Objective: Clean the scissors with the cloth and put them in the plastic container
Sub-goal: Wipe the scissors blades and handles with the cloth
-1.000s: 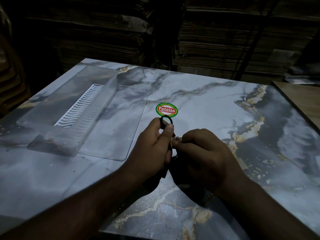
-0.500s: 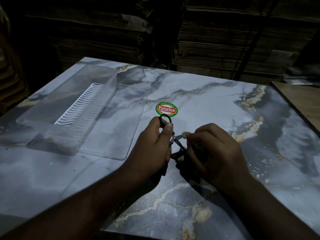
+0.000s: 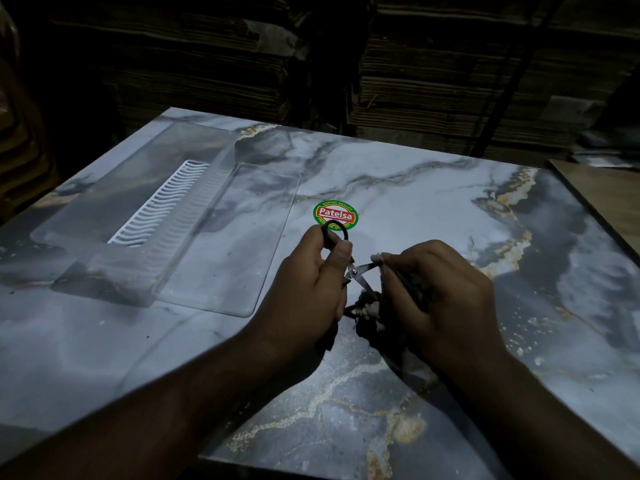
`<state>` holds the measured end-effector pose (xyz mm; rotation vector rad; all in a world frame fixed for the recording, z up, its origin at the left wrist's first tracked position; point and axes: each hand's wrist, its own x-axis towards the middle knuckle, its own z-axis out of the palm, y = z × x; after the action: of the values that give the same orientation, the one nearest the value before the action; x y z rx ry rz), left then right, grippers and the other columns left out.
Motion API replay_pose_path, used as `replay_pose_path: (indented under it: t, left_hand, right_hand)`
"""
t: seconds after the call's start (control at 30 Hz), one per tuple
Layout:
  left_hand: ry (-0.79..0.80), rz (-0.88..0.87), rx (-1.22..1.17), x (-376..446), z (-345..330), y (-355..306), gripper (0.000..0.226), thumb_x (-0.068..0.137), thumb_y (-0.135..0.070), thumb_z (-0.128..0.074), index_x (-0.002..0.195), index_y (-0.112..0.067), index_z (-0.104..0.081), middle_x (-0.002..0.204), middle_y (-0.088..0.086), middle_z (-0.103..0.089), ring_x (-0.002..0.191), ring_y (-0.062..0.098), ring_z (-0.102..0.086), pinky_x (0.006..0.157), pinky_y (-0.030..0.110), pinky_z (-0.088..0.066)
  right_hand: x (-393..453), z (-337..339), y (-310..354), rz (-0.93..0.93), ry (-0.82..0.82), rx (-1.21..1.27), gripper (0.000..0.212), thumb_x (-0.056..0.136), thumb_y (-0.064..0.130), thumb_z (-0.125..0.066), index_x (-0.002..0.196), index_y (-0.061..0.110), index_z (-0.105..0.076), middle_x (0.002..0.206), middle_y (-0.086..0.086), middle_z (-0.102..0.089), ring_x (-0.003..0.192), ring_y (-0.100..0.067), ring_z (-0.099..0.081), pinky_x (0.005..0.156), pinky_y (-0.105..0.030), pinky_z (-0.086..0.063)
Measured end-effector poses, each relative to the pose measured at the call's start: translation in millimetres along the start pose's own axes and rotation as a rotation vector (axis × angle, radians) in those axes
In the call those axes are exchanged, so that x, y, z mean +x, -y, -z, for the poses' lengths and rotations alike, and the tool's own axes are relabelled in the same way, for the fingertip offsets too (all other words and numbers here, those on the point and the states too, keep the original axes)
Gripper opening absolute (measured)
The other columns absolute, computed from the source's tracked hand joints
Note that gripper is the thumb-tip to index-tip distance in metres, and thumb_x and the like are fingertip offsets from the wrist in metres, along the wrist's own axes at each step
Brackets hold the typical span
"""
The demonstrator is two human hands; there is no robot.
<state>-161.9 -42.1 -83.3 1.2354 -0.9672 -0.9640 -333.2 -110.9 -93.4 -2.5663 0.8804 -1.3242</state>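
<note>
The scissors (image 3: 356,276) sit at the centre of the frame with their two blades spread apart in a V. The left hand (image 3: 308,289) grips them by the handles, one black loop showing above its curled fingers. The right hand (image 3: 440,299) is curled around a dark, dirty cloth (image 3: 372,308) and pinches it onto the tip of the upper blade; the lower blade runs into the bunched cloth. Both hands are held over a marble-patterned desk (image 3: 450,202). The clear plastic container (image 3: 145,216) lies on the desk in the upper left of the frame, well apart from the scissors. A round "Patelsa" sticker (image 3: 335,213) sits just above the left hand.
</note>
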Motion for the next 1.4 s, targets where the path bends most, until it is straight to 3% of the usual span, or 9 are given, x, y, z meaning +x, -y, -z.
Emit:
replay_pose_path:
  t: [0.1, 0.33, 0.53, 0.67, 0.87, 1.03, 1.17, 1.27, 1.4]
  left_hand:
    - [0.015, -0.065, 0.183, 3.1, 2.8, 0.8, 0.016, 0.11, -0.029, -0.046, 0.102, -0.016, -0.051, 0.042, -0.001, -0.047, 0.03, 0.01, -0.04, 0.038, 0.027, -0.036]
    - [-0.011, -0.017, 0.035, 1.9, 0.8, 3.7, 0.017, 0.11, -0.029, -0.048, 0.1, -0.016, -0.052, 0.042, 0.003, -0.042, 0.03, 0.017, -0.034, 0.038, 0.029, -0.032]
    - [-0.009, -0.041, 0.152, 4.7, 2.2, 4.5, 0.017, 0.109, -0.031, -0.047, 0.099, -0.018, -0.052, 0.04, -0.001, -0.045, 0.032, 0.014, -0.041, 0.043, 0.031, -0.039]
    - [-0.026, 0.013, -0.062, -0.8, -0.7, -0.2, 0.017, 0.11, -0.025, -0.047, 0.101, -0.011, -0.051, 0.044, 0.007, -0.037, 0.032, 0.019, -0.027, 0.037, 0.029, -0.026]
    - [-0.017, 0.052, -0.11, 0.6, -2.8, -2.1, 0.017, 0.111, -0.025, -0.046, 0.105, -0.01, -0.049, 0.042, 0.001, -0.04, 0.027, 0.015, -0.026, 0.035, 0.022, -0.025]
    - [-0.01, 0.018, -0.022, 2.8, 0.4, 0.1, 0.016, 0.11, -0.028, -0.048, 0.102, -0.015, -0.052, 0.044, 0.007, -0.04, 0.029, 0.016, -0.032, 0.038, 0.028, -0.03]
    - [0.019, 0.057, -0.113, -1.7, 3.7, -2.5, 0.017, 0.11, -0.028, -0.048, 0.102, -0.014, -0.051, 0.047, 0.01, -0.034, 0.031, 0.017, -0.025, 0.038, 0.028, -0.024]
    - [0.016, 0.038, -0.078, -4.0, 2.9, -4.5, 0.018, 0.11, -0.029, -0.047, 0.1, -0.014, -0.051, 0.044, 0.006, -0.036, 0.032, 0.017, -0.025, 0.038, 0.028, -0.025]
    - [-0.002, 0.023, -0.015, -2.8, 2.0, -6.2, 0.02, 0.11, -0.027, -0.046, 0.099, -0.011, -0.051, 0.044, 0.004, -0.039, 0.031, 0.016, -0.029, 0.036, 0.025, -0.026]
  right_hand:
    - [-0.8, -3.5, 6.7, 0.088, 0.015, 0.029, 0.013, 0.097, 0.015, -0.076, 0.103, 0.004, -0.08, 0.091, -0.008, -0.074, 0.082, -0.021, -0.069, 0.075, -0.029, -0.054]
    - [-0.4, -9.4, 1.0, 0.062, 0.042, 0.018, 0.012, 0.097, 0.011, -0.072, 0.095, 0.001, -0.077, 0.086, -0.01, -0.067, 0.076, -0.026, -0.064, 0.067, -0.041, -0.053]
    - [-3.4, -16.7, 2.3, 0.139, 0.067, 0.09, 0.027, 0.103, 0.022, -0.065, 0.111, 0.0, -0.079, 0.096, -0.011, -0.071, 0.082, -0.026, -0.069, 0.073, -0.036, -0.056]
    - [-1.5, -15.7, 2.2, 0.075, 0.046, 0.045, 0.013, 0.099, 0.012, -0.071, 0.097, 0.002, -0.078, 0.085, -0.008, -0.064, 0.074, -0.025, -0.062, 0.065, -0.038, -0.052]
    - [0.8, -2.5, -6.1, -0.022, -0.007, -0.026, 0.011, 0.097, 0.012, -0.071, 0.09, 0.004, -0.073, 0.082, -0.005, -0.061, 0.075, -0.019, -0.057, 0.068, -0.03, -0.045]
    - [0.8, -13.3, 3.4, 0.15, 0.046, 0.023, 0.013, 0.099, 0.009, -0.072, 0.105, 0.0, -0.078, 0.089, -0.011, -0.068, 0.078, -0.027, -0.066, 0.069, -0.037, -0.054]
    - [2.8, -9.0, -3.0, 0.092, 0.047, 0.007, 0.01, 0.098, 0.011, -0.071, 0.098, 0.002, -0.075, 0.085, -0.007, -0.063, 0.074, -0.023, -0.061, 0.065, -0.034, -0.049]
    - [1.6, -3.6, -12.4, -0.007, 0.024, -0.039, 0.008, 0.097, 0.013, -0.07, 0.094, 0.006, -0.073, 0.086, -0.002, -0.063, 0.079, -0.018, -0.06, 0.072, -0.026, -0.041]
    - [0.4, 3.1, -11.4, -0.08, -0.052, -0.008, 0.009, 0.097, 0.014, -0.07, 0.099, 0.006, -0.074, 0.09, -0.004, -0.067, 0.087, -0.019, -0.062, 0.079, -0.021, -0.043]
